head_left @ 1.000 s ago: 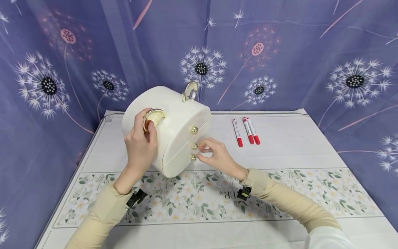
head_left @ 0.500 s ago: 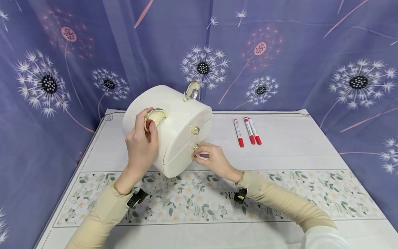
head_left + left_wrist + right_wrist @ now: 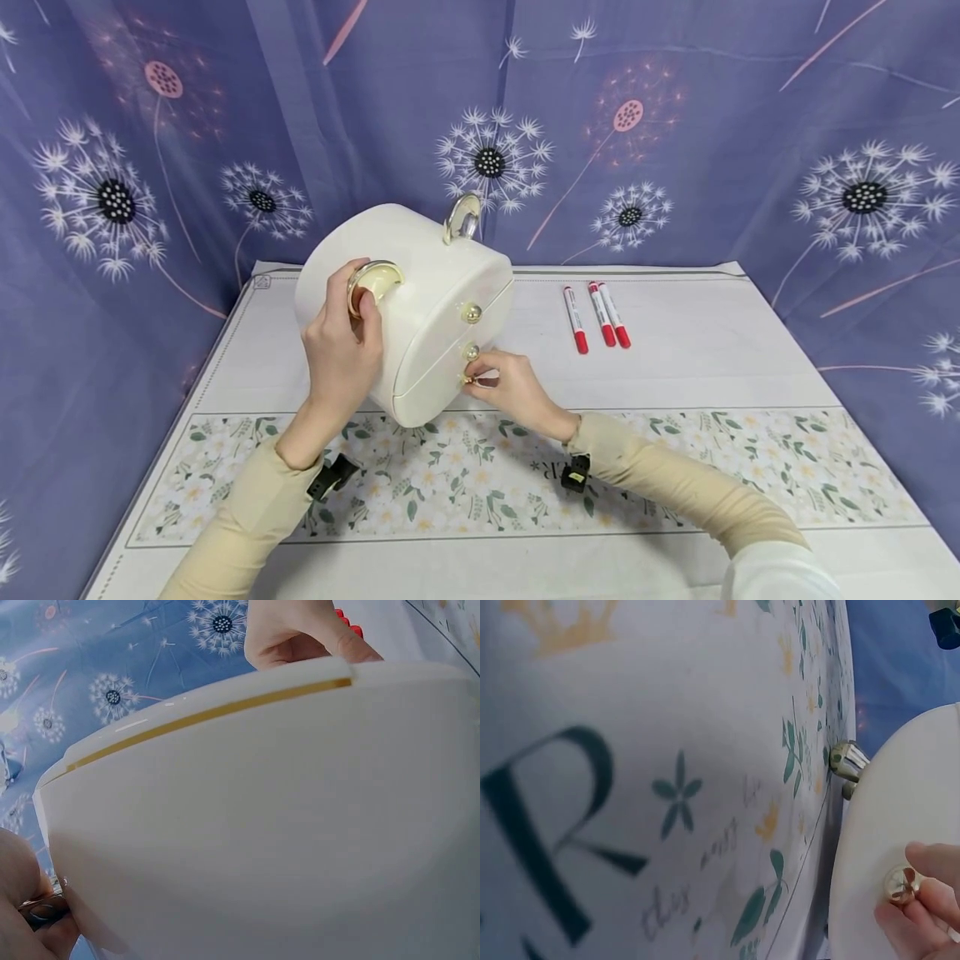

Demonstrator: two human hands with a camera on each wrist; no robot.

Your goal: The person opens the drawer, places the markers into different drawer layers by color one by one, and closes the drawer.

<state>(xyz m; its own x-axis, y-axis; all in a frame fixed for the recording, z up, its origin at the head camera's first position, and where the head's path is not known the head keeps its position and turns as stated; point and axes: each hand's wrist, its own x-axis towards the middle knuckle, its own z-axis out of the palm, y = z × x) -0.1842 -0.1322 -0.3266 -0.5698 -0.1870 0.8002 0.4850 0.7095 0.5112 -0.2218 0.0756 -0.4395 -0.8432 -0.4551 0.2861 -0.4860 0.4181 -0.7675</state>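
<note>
Three gold knobs (image 3: 472,313) line the right-facing front of the white box (image 3: 427,287), which stands tilted left of the table's (image 3: 697,342) middle. The left hand (image 3: 341,354) is curled round the gold handle (image 3: 386,282) on its side; the right hand (image 3: 517,387), thumb and fingers bent and drawn together, pinches the lowest knob (image 3: 900,889). Three pens (image 3: 602,317) lie beyond the right hand, red caps toward the person, two side by side.

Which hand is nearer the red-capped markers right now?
Right. The right hand pinches a gold knob, left of the markers in the head view; the left hand is farther left, gripping the side handle.
</note>
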